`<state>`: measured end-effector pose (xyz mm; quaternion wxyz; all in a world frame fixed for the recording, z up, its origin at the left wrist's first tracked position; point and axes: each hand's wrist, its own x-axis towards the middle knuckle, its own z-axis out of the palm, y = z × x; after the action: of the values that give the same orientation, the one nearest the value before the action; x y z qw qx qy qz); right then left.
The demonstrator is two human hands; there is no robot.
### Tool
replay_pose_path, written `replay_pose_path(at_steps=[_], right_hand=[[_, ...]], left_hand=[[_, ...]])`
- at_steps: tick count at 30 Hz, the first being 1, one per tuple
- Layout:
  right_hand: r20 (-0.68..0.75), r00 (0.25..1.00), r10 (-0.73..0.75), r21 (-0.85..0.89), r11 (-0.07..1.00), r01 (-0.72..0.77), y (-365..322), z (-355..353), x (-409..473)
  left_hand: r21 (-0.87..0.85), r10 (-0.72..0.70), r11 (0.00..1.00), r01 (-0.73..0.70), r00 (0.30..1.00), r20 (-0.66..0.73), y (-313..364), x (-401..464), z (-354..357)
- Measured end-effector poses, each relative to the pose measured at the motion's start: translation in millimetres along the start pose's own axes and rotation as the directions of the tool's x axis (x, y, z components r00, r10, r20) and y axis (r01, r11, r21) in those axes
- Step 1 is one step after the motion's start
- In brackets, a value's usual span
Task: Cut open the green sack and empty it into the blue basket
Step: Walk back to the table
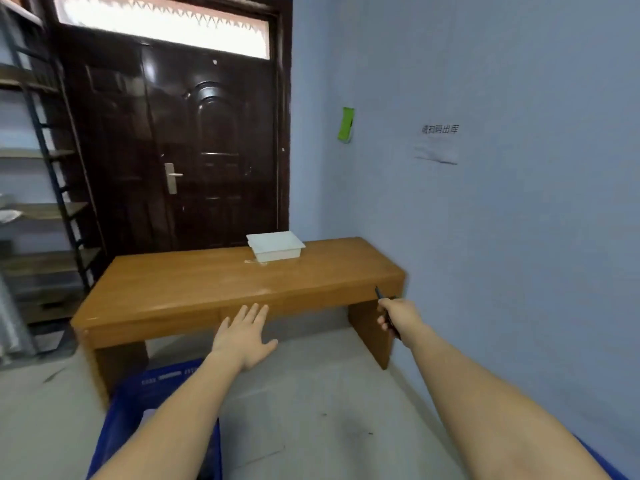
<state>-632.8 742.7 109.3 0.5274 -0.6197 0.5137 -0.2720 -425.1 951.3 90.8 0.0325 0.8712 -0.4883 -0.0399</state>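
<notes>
Left hand [246, 336] spread flat, right hand [394, 315] gripping dark knife [387, 312], wooden desk [194, 289], blue basket [138, 403] below

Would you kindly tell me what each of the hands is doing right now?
Left hand: open, fingers spread, holding nothing.
Right hand: closed around a thin dark tool; what kind cannot be told.

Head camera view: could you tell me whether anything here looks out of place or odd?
Mostly tidy. The green sack is nowhere in view, though the right hand already grips a dark cutting tool. A paper sheet on the wall looks crumpled.
</notes>
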Motion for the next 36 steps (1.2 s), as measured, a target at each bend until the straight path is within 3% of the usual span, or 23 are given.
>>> replay_pose_path(at_steps=[5, 13, 20, 25, 36], right_hand=[[0.143, 0.989, 0.034, -0.064, 0.998, -0.025, -2.0, 71.3, 70.6], [0.232, 0.973, 0.005, -0.229, 0.972, 0.050, -46.1, 150.6, 205.8], [0.309, 0.951, -0.033, -0.328, 0.934, 0.140, -86.9, 199.6, 292.2], [0.303, 0.951, -0.058, -0.333, 0.929, 0.162, -110.9, 236.2, 361.8], [0.210, 0.973, -0.096, -0.428, 0.886, 0.180, -168.9, 295.1, 527.2]], left_hand=[[0.045, -0.171, 0.985, 0.168, 0.983, 0.070, -62.6, 49.4, 18.3], [0.093, -0.245, 0.966, 0.243, 0.970, 0.011, -90.4, 193.1, -8.9], [0.123, -0.253, 0.963, 0.241, 0.962, 0.098, -112.8, 294.8, -4.7], [0.050, -0.289, 0.957, 0.287, 0.956, 0.053, -145.2, 385.8, -19.0], [-0.042, -0.177, 0.983, 0.179, 0.983, 0.048, -195.3, 601.3, -27.3]])
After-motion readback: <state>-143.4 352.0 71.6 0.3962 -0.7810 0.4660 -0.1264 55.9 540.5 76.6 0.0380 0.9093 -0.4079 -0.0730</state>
